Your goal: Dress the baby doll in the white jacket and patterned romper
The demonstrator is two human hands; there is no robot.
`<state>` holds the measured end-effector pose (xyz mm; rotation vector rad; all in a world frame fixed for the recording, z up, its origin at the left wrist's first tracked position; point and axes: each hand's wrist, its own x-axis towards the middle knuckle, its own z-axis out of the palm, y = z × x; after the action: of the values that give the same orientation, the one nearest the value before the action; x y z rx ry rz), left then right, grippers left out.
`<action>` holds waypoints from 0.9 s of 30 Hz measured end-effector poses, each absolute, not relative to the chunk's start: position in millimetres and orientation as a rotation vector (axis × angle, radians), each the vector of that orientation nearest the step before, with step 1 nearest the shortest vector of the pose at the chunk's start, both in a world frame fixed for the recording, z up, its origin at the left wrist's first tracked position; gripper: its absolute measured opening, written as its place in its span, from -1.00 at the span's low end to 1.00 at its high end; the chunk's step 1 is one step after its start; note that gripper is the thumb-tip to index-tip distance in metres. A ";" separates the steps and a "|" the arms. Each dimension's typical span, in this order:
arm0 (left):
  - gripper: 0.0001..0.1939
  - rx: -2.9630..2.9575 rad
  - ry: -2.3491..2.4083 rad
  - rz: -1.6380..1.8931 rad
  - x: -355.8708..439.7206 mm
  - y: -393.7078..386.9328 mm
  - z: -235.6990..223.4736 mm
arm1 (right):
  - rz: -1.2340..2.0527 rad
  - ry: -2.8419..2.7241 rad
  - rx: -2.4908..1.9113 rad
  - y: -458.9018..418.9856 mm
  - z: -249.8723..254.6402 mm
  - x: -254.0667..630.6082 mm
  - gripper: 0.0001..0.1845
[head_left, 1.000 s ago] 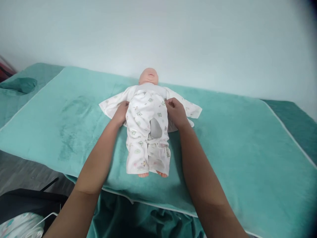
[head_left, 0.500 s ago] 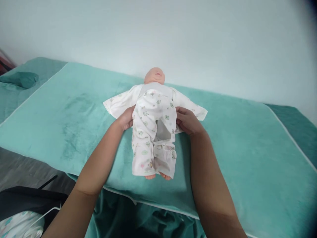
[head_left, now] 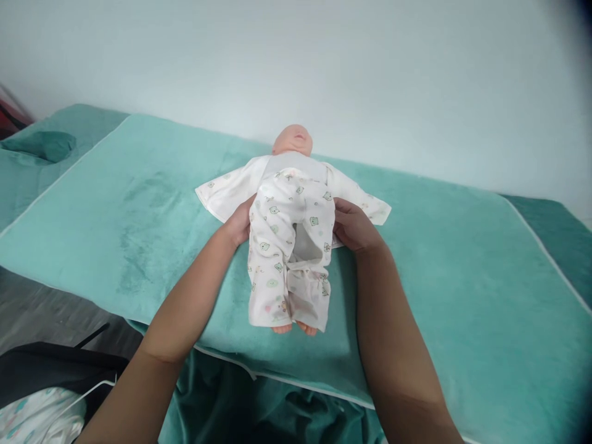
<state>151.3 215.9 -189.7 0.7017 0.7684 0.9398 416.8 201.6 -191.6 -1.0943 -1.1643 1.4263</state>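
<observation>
A baby doll (head_left: pixel 293 139) lies face up on the green bed, its head toward the wall and its toes showing at the trouser hems. It wears a white long-sleeved top (head_left: pixel 238 185) with the sleeves spread out, and white printed baby trousers (head_left: pixel 272 246) over its legs and belly. A gap between the trouser legs shows a grey patch. At the left side of the trousers, my left hand (head_left: pixel 240 222) is closed on the cloth, fingertips hidden. My right hand (head_left: pixel 354 226) grips the opposite side, its fingers bent and partly behind the cloth.
The green bed cover (head_left: pixel 444 277) stretches to both sides, with white piping along its edges. A pale wall (head_left: pixel 296 61) stands behind it. At the lower left are a black chair-like item (head_left: pixel 55 364) and a bundle of printed white cloth (head_left: pixel 41 413).
The trousers' upper part looks slightly wider and pulled outward at the right. Both hands stay at its sides. The whole view has shifted slightly.
</observation>
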 end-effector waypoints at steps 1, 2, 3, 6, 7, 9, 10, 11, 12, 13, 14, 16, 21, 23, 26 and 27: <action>-0.54 0.704 0.763 0.939 150.8 216.1 -190.5 | 1.431 -1.178 -1.082 200.8 -190.9 416.2 -0.64; -0.54 0.706 0.757 0.936 150.3 216.2 -191.0 | 1.439 -1.191 -1.073 199.9 -190.1 415.5 -0.64; -0.54 0.706 0.755 0.933 149.9 216.1 -191.1 | 1.446 -1.200 -1.066 199.2 -189.3 414.7 -0.64; -0.57 0.684 0.777 0.904 149.6 214.4 -188.2 | 1.452 -1.195 -1.061 198.6 -187.5 412.9 -0.63; -0.59 0.672 0.790 0.891 149.9 213.5 -186.4 | 1.453 -1.193 -1.060 198.7 -187.1 412.5 -0.63; -0.61 0.643 0.819 0.877 150.6 211.7 -182.5 | 1.461 -1.197 -1.052 199.0 -186.4 411.8 -0.62; -0.62 0.628 0.828 0.876 151.1 210.9 -180.8 | 1.470 -1.205 -1.047 199.0 -186.1 411.5 -0.62; -0.62 0.610 0.836 0.879 151.5 210.3 -179.5 | 1.478 -1.214 -1.040 198.9 -185.7 411.1 -0.63; -0.62 0.594 0.839 0.882 151.9 209.9 -178.5 | 1.483 -1.222 -1.031 198.7 -185.3 410.6 -0.63; -0.63 0.579 0.837 0.885 152.2 209.6 -177.8 | 1.488 -1.229 -1.022 198.4 -184.9 409.9 -0.64; -0.63 0.568 0.829 0.888 152.5 209.4 -177.3 | 1.492 -1.233 -1.012 198.0 -184.4 409.3 -0.64; -0.64 0.551 0.801 0.886 152.9 209.4 -176.8 | 1.495 -1.238 -0.993 197.2 -183.6 407.9 -0.63; -0.66 0.507 0.830 0.879 154.2 209.0 -176.3 | 1.513 -1.283 -0.998 196.7 -183.0 407.3 -0.58; -0.69 0.505 0.856 0.886 154.8 208.7 -176.7 | 1.518 -1.303 -0.994 197.4 -184.1 407.4 -0.64; -0.71 0.495 0.839 0.893 155.4 208.9 -177.8 | 1.490 -1.298 -0.962 199.3 -187.5 405.3 -0.75; -0.71 0.486 0.828 0.899 155.6 209.2 -178.3 | 1.470 -1.284 -0.958 200.1 -188.9 403.9 -0.77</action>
<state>155.6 209.2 -178.3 0.4861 0.8280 0.8992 403.9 200.1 -188.9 -0.9581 -1.2838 1.4705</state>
